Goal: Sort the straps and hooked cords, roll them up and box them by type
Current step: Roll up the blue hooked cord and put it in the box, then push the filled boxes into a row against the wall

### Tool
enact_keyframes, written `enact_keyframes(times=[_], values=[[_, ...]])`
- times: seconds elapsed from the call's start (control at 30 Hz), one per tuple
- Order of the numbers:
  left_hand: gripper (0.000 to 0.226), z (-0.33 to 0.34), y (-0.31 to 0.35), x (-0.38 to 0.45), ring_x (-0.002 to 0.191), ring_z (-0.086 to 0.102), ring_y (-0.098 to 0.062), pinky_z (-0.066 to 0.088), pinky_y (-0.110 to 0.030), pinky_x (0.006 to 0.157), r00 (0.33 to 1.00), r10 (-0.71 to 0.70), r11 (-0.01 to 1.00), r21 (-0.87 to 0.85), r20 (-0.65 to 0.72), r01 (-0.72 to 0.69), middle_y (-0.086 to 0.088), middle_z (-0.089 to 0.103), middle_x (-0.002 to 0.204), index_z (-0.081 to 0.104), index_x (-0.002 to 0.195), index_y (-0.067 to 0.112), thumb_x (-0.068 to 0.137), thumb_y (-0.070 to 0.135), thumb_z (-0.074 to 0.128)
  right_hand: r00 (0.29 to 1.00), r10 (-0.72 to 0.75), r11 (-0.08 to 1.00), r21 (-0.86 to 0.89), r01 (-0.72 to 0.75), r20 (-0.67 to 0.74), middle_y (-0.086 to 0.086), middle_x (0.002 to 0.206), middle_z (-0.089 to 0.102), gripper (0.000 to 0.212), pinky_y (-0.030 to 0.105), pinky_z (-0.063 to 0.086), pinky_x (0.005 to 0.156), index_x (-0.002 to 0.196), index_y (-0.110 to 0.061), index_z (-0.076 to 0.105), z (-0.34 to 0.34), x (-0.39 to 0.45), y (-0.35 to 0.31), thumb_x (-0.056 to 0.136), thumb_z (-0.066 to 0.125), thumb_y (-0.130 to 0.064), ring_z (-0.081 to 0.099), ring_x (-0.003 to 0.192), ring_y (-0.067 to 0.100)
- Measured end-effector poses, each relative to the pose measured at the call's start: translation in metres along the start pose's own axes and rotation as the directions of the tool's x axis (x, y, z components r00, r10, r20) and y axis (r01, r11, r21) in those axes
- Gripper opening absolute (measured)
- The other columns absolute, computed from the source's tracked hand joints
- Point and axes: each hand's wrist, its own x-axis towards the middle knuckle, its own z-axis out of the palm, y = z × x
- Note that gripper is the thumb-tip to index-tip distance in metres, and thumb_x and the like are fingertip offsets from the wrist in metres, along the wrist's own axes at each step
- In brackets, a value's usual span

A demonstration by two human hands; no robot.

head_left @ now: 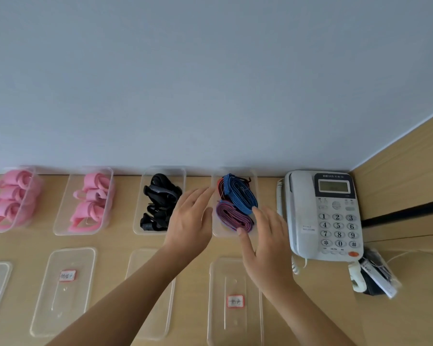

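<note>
Both hands are up at the rightmost clear box [216, 231], one on each side of it. The left hand [191, 221] is flat and relaxed, fingers [198, 196] loosely spread and pointing toward the wall, sitting in the gap between this box and the box of black straps [158, 203]. It isn't holding anything; whether its fingertips actually touch the box's left wall I can't tell. The right hand [265, 243] is open too, fingers apart, nothing gripped. Its index fingertip sits right at the blue cord [239, 193], and the thumb rests by the near end of the purple cord [231, 217], looks like touching, though it's a bit blurry.

Inside that box the blue and purple hooked cords lie coiled up, blue toward the wall, purple nearer the person, with a bit of red peeking out at the far left corner.

The rest of the row along the wall: two clear boxes of rolled pink straps, one far left [10, 196] and one next to it [93, 203], then the black ones. Clear lids lie flat on the wooden desk [190, 318] in front of the boxes, two with red-bordered labels [235, 301]. A white desk phone [323, 216] sits just right of the cord box.
</note>
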Motion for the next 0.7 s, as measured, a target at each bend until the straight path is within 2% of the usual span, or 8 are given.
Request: enact_keyframes(times=[0.1,0.2,0.3,0.4,0.5,0.6,0.7], values=[[0.044,-0.003,-0.005,-0.034,0.117,0.057,-0.026,0.039,-0.028,0.109,0.999,0.027,0.999,-0.027,-0.024,-0.027,-0.011,0.069,0.123,0.068,0.126,0.003,0.084,-0.008,0.070,0.999,0.035,0.997,-0.070,-0.036,-0.024,0.017,0.134,0.054,0.046,0.043,0.041,0.105,0.129,-0.005,0.059,0.002,-0.037,-0.004,0.096,0.052,-0.036,0.048,0.126,0.033],[0.038,-0.005,-0.010,-0.068,0.117,0.058,-0.029,0.044,-0.032,0.108,0.998,0.050,0.996,-0.066,-0.026,-0.051,-0.012,0.068,0.122,0.070,0.124,0.002,0.086,-0.004,0.067,0.994,0.108,0.982,-0.160,-0.104,0.012,0.019,0.136,0.049,0.047,0.048,0.043,0.103,0.127,-0.008,0.060,0.008,-0.075,-0.011,0.093,0.053,-0.040,0.046,0.126,0.037],[0.037,-0.009,-0.016,-0.098,0.119,0.060,-0.033,0.049,-0.039,0.105,0.999,0.053,0.993,-0.103,-0.001,-0.053,-0.013,0.067,0.125,0.070,0.123,0.001,0.087,-0.005,0.066,0.976,0.176,0.944,-0.303,-0.132,0.125,0.021,0.145,0.043,0.062,0.054,0.045,0.103,0.135,-0.012,0.057,0.016,-0.108,-0.021,0.091,0.049,-0.055,0.044,0.131,0.043],[0.039,-0.015,-0.021,-0.120,0.121,0.059,-0.033,0.049,-0.040,0.104,0.999,0.040,0.995,-0.094,0.018,-0.038,-0.011,0.068,0.126,0.070,0.124,0.004,0.086,-0.006,0.069,0.935,0.255,0.877,-0.467,-0.115,0.248,0.025,0.157,0.030,0.082,0.057,0.039,0.107,0.145,-0.019,0.047,0.028,-0.134,-0.031,0.086,0.038,-0.074,0.031,0.142,0.047],[0.040,-0.023,-0.024,-0.137,0.121,0.059,-0.032,0.049,-0.037,0.103,0.999,0.035,0.996,-0.085,0.018,-0.034,-0.009,0.069,0.126,0.071,0.123,0.006,0.084,-0.006,0.072,0.891,0.316,0.857,-0.501,-0.122,0.325,0.022,0.163,0.017,0.092,0.059,0.028,0.114,0.153,-0.023,0.036,0.038,-0.150,-0.038,0.082,0.034,-0.081,0.018,0.148,0.047],[0.037,-0.029,-0.030,-0.150,0.121,0.060,-0.033,0.051,-0.041,0.101,0.999,0.042,0.995,-0.086,0.012,-0.041,-0.009,0.069,0.126,0.071,0.122,0.007,0.086,0.000,0.068,0.895,0.315,0.862,-0.491,-0.130,0.315,0.019,0.164,0.020,0.085,0.060,0.027,0.114,0.152,-0.026,0.038,0.040,-0.157,-0.046,0.083,0.043,-0.075,0.017,0.148,0.046],[0.036,-0.034,-0.035,-0.161,0.119,0.061,-0.034,0.054,-0.049,0.097,0.999,0.030,0.996,-0.087,0.031,-0.027,-0.009,0.069,0.126,0.072,0.122,0.009,0.086,0.005,0.065,0.888,0.309,0.878,-0.460,-0.129,0.341,0.014,0.165,0.015,0.078,0.055,0.026,0.114,0.153,-0.029,0.034,0.035,-0.159,-0.058,0.087,0.046,-0.069,0.015,0.149,0.039]])
